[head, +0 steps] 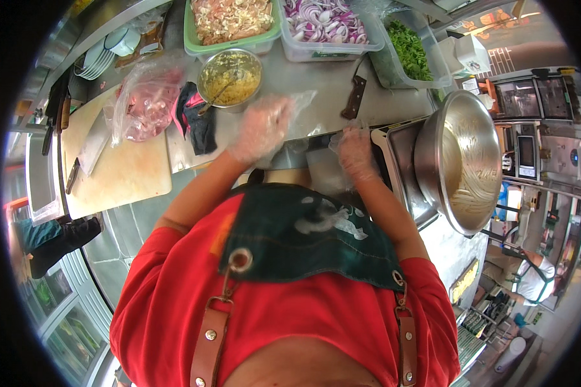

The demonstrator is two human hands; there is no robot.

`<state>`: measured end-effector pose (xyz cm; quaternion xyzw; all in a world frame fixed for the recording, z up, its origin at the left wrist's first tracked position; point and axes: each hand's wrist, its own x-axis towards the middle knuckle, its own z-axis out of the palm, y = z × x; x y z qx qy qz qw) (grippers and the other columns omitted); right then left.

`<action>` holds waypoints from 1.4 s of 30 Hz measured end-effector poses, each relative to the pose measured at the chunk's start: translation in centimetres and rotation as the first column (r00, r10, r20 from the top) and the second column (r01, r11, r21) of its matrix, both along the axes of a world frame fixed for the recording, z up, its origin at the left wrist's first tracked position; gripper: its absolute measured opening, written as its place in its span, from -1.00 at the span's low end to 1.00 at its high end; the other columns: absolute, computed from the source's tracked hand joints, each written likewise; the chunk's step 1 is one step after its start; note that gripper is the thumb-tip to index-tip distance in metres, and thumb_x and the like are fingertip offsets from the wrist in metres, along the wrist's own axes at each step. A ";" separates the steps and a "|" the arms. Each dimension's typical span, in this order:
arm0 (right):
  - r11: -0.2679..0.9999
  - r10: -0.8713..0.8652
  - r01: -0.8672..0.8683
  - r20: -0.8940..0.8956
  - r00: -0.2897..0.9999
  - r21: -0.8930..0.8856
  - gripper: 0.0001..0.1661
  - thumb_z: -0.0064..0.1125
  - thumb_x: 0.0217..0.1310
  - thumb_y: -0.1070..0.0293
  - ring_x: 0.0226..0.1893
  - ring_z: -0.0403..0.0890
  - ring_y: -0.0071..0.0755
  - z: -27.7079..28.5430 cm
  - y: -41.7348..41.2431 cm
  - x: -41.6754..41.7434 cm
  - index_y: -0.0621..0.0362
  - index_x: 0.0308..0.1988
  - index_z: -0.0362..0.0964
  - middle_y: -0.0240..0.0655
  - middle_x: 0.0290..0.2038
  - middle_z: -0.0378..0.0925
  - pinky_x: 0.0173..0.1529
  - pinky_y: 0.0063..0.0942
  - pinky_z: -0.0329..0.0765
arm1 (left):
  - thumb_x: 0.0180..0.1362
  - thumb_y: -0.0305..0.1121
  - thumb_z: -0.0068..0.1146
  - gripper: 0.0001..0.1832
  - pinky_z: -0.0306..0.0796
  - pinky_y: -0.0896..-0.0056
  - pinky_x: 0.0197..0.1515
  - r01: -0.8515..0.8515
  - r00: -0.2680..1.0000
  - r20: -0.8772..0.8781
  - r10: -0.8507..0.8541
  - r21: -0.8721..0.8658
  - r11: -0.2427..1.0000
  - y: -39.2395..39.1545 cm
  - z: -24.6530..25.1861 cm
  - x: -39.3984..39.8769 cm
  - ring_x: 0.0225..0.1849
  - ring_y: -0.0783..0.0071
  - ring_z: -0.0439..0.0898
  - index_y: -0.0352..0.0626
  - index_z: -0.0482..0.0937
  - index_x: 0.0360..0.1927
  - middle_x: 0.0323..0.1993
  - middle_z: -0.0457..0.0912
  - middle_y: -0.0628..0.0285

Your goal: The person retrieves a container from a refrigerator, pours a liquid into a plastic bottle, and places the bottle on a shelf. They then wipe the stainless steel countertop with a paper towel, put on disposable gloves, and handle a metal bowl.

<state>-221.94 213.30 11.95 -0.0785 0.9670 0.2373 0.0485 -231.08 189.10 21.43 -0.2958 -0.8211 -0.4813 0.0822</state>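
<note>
Both hands wear clear plastic gloves. My left hand is raised over the counter's front edge, below a steel bowl of yellow minced paste with a spoon in it; the glove is blurred, and whether its fingers hold anything cannot be told. My right hand is at the counter's edge, just below the brown handle of a knife, its fingers bent downward and partly hidden. Beyond stand tubs of pale sliced meat, sliced red onion and chopped green herbs.
A large steel bowl tilts at the right. On the left, a cutting board carries a cleaver and a plastic bag of raw meat. A dark cloth lies beside the bag. Another person is far right.
</note>
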 end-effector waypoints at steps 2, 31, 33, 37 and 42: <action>1.000 0.017 -0.017 -0.016 1.000 0.017 -0.65 -0.04 0.03 0.31 -0.02 0.38 -0.18 0.9 -0.2 -0.2 0.22 -0.18 0.49 -0.22 -0.12 0.43 0.12 -0.12 0.20 | 0.08 -0.37 0.07 -0.81 0.39 0.18 -0.26 -0.077 0.993 -0.091 0.069 -0.086 0.993 0.8 -0.3 -1.9 -0.32 0.11 0.51 -0.19 0.55 -0.24 -0.44 0.53 0.07; 0.524 -0.351 -0.141 -0.364 0.863 -0.840 -0.77 -0.01 0.20 0.39 -0.07 0.48 -0.25 8.7 -1.9 4.6 0.15 -0.13 0.42 -0.21 -0.19 0.49 -0.03 -0.44 0.42 | 0.04 -0.36 -0.09 -0.79 0.36 0.34 -0.47 0.491 0.438 0.671 -0.599 0.379 0.784 8.2 -9.5 5.0 -0.56 0.34 0.45 -0.25 0.51 -0.34 -0.57 0.47 0.17; 0.369 -0.406 -0.251 -0.398 0.823 -0.895 -0.70 0.02 0.21 0.38 -0.02 0.46 -0.25 12.1 -2.6 5.7 0.15 -0.04 0.40 -0.20 -0.12 0.46 0.03 -0.46 0.40 | 0.08 -0.35 -0.10 -0.82 0.35 0.41 -0.50 0.081 0.172 0.780 -0.601 0.597 0.798 5.7 -4.0 3.7 -0.55 0.42 0.44 -0.24 0.46 -0.33 -0.57 0.43 0.25; 0.110 -0.524 -0.114 -0.156 0.837 -0.987 -0.57 -0.01 0.26 0.28 0.03 0.42 -0.28 16.4 -2.6 5.5 0.28 0.06 0.31 -0.21 0.01 0.42 0.13 -0.43 0.33 | 0.19 -0.32 -0.12 -0.81 0.39 0.47 -0.48 -0.280 0.059 0.535 -0.843 0.819 0.501 3.5 0.7 0.4 -0.44 0.42 0.50 -0.24 0.40 -0.28 -0.48 0.47 0.24; -0.855 -0.171 0.127 0.504 0.846 -0.503 -0.55 -0.06 0.29 0.15 -0.04 0.47 -0.30 15.4 -2.5 1.6 0.25 0.03 0.33 -0.19 -0.03 0.44 0.01 -0.38 0.41 | 0.08 -0.56 0.06 -0.74 0.37 0.58 -0.25 -0.075 0.326 0.486 -0.811 0.868 0.490 3.2 4.9 1.3 -0.25 0.53 0.50 -0.37 0.45 -0.12 -0.25 0.51 0.21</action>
